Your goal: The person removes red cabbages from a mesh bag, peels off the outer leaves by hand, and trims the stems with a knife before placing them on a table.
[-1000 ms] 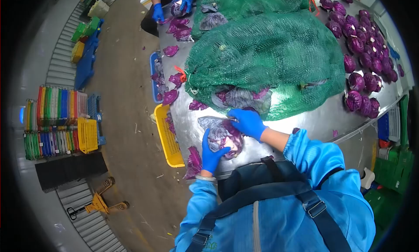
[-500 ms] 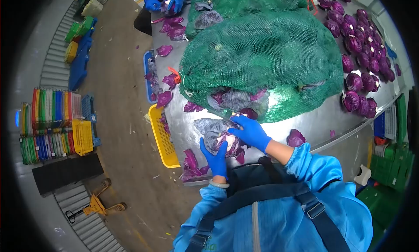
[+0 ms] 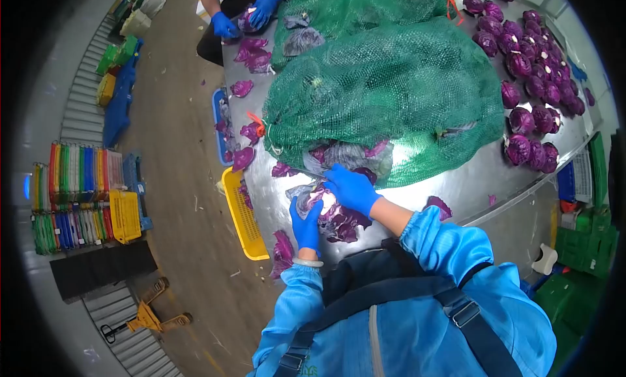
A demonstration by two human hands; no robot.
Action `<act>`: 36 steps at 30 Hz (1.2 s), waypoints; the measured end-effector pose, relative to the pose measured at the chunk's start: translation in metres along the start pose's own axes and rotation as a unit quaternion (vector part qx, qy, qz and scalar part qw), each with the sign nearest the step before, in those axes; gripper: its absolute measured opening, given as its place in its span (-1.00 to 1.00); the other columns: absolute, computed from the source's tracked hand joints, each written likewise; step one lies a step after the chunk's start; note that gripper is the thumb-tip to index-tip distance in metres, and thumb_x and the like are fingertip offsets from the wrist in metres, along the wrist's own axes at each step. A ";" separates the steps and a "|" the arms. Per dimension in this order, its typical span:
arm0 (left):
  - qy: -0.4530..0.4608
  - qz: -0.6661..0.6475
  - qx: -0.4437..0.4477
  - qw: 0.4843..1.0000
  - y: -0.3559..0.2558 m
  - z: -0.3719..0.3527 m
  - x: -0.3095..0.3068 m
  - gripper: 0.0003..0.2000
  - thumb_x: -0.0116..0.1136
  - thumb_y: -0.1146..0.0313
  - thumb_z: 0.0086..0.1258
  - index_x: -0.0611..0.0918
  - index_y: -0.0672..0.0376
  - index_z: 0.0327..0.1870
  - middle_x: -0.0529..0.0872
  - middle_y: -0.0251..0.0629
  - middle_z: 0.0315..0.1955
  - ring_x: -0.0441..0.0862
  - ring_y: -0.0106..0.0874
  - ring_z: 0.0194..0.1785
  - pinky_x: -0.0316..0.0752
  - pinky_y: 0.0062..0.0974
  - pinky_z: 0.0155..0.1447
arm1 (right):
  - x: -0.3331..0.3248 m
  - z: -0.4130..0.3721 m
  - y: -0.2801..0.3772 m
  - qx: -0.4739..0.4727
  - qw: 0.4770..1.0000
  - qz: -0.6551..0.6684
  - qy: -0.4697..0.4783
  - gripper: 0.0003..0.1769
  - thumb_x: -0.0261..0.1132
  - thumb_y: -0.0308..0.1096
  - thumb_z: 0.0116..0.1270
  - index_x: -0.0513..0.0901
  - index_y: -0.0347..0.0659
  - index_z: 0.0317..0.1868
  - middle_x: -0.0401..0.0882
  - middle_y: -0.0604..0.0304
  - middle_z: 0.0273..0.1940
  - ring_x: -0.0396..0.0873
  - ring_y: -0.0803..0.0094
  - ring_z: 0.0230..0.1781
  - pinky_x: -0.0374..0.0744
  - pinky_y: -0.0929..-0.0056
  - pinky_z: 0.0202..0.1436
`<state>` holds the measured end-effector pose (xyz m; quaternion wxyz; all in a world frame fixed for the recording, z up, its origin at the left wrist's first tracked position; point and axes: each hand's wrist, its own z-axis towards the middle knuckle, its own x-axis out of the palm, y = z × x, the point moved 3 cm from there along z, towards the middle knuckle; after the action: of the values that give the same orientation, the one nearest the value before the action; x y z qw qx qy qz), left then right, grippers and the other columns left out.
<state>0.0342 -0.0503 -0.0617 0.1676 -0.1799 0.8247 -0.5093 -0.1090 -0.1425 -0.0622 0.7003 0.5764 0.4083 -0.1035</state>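
Note:
In the head view my gloved left hand (image 3: 305,227) is closed around the left side of a red cabbage (image 3: 317,196), whose pale cut stem end shows. Loose purple leaves (image 3: 345,226) hang off it on the right, over the steel table. Above the cabbage, my gloved right hand (image 3: 352,190) is closed on a knife (image 3: 309,174), its thin blade pointing left; the handle is hidden in the fingers. Just beyond my hands lies a green mesh sack (image 3: 385,96) with cabbages and greyish outer leaves inside.
Many trimmed red cabbages (image 3: 541,70) sit at the table's far right. A yellow basket (image 3: 244,214) and a blue basket (image 3: 219,126) stand along the left edge with leaves in them. Across the table, a co-worker's blue-gloved hands (image 3: 264,10) hold a cabbage. Loose leaves (image 3: 282,253) lie about.
My right hand has swung left over the cabbage, and the blade now shows to its left. Purple leaves have spread out below the cabbage. The view has shifted slightly.

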 end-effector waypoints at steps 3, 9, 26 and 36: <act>0.000 0.004 -0.002 1.000 0.003 0.002 -0.001 -0.19 0.42 0.26 0.18 0.26 0.26 0.43 0.41 -0.08 0.29 0.40 -0.27 0.31 0.29 -0.38 0.39 | 0.000 0.002 0.000 0.011 1.000 -0.011 0.016 -0.67 0.14 -0.14 0.41 0.56 -0.07 0.08 0.51 -0.01 -0.02 0.63 -0.05 -0.20 0.58 0.01 -0.19; 0.008 0.065 0.080 0.995 0.009 -0.011 -0.003 -0.16 0.48 0.28 0.10 0.28 0.30 0.41 0.41 -0.06 0.30 0.37 -0.26 0.34 0.27 -0.37 0.40 | 0.001 -0.002 -0.031 0.051 0.997 -0.041 -0.028 -0.66 0.19 -0.18 0.32 0.59 -0.08 0.05 0.63 -0.04 -0.13 0.65 -0.05 -0.22 0.59 -0.01 -0.19; 0.053 0.071 0.049 0.995 0.023 -0.047 -0.003 -0.08 0.50 0.29 0.11 0.18 0.32 0.46 0.35 0.03 0.33 0.28 -0.22 0.40 0.21 -0.32 0.45 | -0.026 -0.073 0.000 -0.051 0.993 0.077 0.069 -0.57 0.18 -0.19 0.40 0.50 -0.04 0.25 0.45 0.11 0.14 0.61 0.09 -0.07 0.61 0.15 -0.13; 0.043 0.060 -0.031 0.997 0.021 -0.025 0.002 -0.07 0.53 0.17 0.05 0.24 0.27 0.43 0.41 0.04 0.27 0.41 -0.21 0.30 0.37 -0.33 0.33 | -0.025 -0.057 0.006 -0.029 0.992 -0.044 0.114 -0.56 0.10 -0.27 0.42 0.41 -0.07 0.28 0.42 0.06 0.14 0.66 0.04 -0.26 0.61 0.07 -0.34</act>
<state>0.0185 -0.0228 -0.0696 0.1571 -0.1132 0.8558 -0.4798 -0.1471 -0.0982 -0.0414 0.6607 0.5452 0.5129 -0.0560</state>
